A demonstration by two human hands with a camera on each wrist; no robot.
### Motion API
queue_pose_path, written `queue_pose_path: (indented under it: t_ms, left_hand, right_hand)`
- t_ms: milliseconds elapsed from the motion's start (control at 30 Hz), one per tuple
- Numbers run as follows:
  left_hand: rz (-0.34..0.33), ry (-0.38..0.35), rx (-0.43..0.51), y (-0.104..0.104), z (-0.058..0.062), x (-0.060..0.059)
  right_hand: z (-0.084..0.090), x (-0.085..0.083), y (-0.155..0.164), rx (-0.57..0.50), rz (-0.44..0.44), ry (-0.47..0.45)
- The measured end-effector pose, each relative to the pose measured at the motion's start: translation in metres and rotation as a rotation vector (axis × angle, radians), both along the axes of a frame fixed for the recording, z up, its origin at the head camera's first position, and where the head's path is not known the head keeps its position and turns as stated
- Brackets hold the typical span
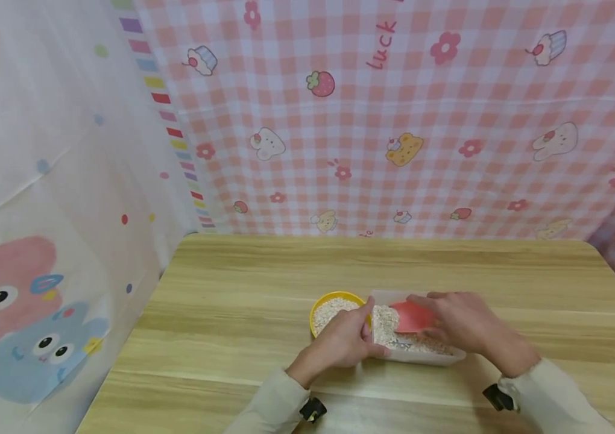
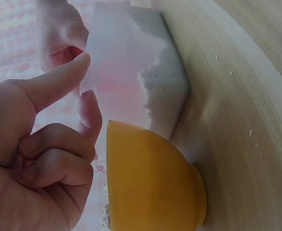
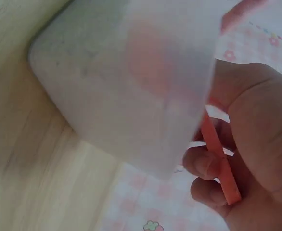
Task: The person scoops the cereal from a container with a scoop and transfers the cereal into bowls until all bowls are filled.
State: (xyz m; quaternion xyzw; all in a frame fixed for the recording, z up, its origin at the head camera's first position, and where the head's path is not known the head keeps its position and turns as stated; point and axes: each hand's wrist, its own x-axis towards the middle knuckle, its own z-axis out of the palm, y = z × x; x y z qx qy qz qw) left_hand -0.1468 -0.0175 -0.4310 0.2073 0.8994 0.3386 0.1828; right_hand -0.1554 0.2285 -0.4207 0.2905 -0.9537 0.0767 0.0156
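A: Where are the hands?

B: Both are at the near middle of the wooden bench (image 1: 264,271). The right hand (image 1: 462,322) holds a red scoop (image 1: 413,316), fingers curled round its handle, with the scoop's blade down in a clear plastic box (image 1: 427,357) of pale grain.

A: And the left hand (image 1: 342,340)?

B: It rests at the box's left end. In the left wrist view the thumb and forefinger (image 2: 59,79) lie straight against the box wall (image 2: 131,62), while the other fingers are curled into the palm. So it steadies the box with straightened fingers; I can't tell whether they actually pinch the rim.

A: What sits beside the box?

B: A yellow bowl (image 1: 325,299), just left of it and touching or nearly touching the box. It also holds some of the same pale grain (image 1: 331,310). The left hand lies between the bowl and the box, partly over the bowl's right rim.

A: How full is the box?

B: The grain (image 1: 389,328) covers its floor and piles higher toward the left end. From the wrist views the box wall is cloudy, and the red of the scoop (image 3: 218,159) shows dimly through it.

A: Anything behind?

B: A pink checked cloth (image 1: 394,120) with cartoon prints hangs at the far side, and a white cartoon curtain (image 1: 41,211) hangs on the left.
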Motion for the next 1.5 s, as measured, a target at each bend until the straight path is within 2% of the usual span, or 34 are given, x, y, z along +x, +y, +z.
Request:
queue_pose_path:
  t_ms: [200,367,600,767,1000,1167,1367,1500]
  left_hand:
    - [0.007,-0.031,0.011,-0.001,0.0,-0.001]
    - [0.019,-0.032,0.008,0.0,0.001,0.001]
    - [0.031,-0.025,0.009,0.0,0.001,0.001]
    - [0.026,-0.02,-0.004,0.001,0.0,0.0]
    - [0.035,-0.028,-0.004,0.002,0.001,0.0]
    - [0.045,-0.036,-0.013,0.003,0.001,0.001]
    - [0.045,-0.055,-0.014,0.003,0.002,0.001]
    - [0.045,-0.062,-0.011,0.002,0.003,0.001]
  right_hand:
    - [-0.007,-0.006,-0.006,-0.01,0.058,0.068]
    - [-0.011,-0.008,-0.007,-0.055,0.13,0.056]
    - [-0.011,-0.007,-0.004,-0.101,0.179,-0.082]
    - [-0.014,-0.01,-0.003,-0.184,0.214,-0.192]
    - [-0.018,-0.01,-0.003,-0.269,0.17,-0.329]
    - [-0.021,-0.008,0.0,-0.301,0.144,-0.359]
    - [-0.02,-0.007,0.002,-0.314,0.144,-0.352]
    - [-0.018,-0.007,0.006,-0.362,0.148,-0.397]
